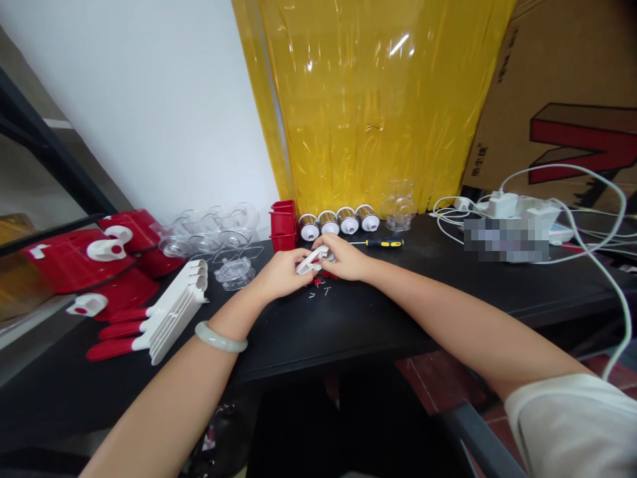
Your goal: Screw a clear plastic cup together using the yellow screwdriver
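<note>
Both hands meet over the middle of the black table. My left hand [286, 272] grips the left end of a small white plastic part [312, 259] between thumb and fingers. On its other side my right hand [343, 257] pinches the same piece. Much of the part is hidden by the fingers, so its exact kind does not show. Small red pieces [318, 281] lie just beneath the hands, with a few screws [327, 291] in front. A yellow-and-black screwdriver [384, 243] rests behind my right hand.
Behind the hands stand red plastic containers [283, 226] and several metal grater drums [347, 220]. Clear plastic parts [213, 229] are at left, near white parts with red handles [169, 312] and red housings [79, 259]. White cables [592, 245] and plugs spread at right.
</note>
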A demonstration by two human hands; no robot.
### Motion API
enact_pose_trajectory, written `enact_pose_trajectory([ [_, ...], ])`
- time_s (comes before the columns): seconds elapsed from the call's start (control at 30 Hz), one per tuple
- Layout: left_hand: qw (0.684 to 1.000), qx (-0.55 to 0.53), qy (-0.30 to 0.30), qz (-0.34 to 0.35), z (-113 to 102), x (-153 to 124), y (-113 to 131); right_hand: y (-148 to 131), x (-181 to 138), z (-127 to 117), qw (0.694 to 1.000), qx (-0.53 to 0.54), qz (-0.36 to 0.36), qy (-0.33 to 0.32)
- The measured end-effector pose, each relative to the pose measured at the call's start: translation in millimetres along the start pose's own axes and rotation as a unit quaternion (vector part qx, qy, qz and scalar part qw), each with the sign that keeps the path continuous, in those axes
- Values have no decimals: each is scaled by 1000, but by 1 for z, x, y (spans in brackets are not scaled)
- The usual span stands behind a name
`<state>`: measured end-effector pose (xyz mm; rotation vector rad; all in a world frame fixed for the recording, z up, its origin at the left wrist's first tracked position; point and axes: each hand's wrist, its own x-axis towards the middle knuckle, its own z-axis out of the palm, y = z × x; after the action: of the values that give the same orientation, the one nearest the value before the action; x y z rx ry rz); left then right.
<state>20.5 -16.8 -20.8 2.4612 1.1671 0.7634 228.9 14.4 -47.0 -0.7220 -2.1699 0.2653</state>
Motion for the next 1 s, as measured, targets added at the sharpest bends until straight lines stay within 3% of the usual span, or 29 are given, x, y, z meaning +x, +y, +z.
enact_pose_trajectory([
  [1.0, 999, 32, -12, 8, -5, -1, 4, -6, 0, 1, 1000, -5, 9, -5],
])
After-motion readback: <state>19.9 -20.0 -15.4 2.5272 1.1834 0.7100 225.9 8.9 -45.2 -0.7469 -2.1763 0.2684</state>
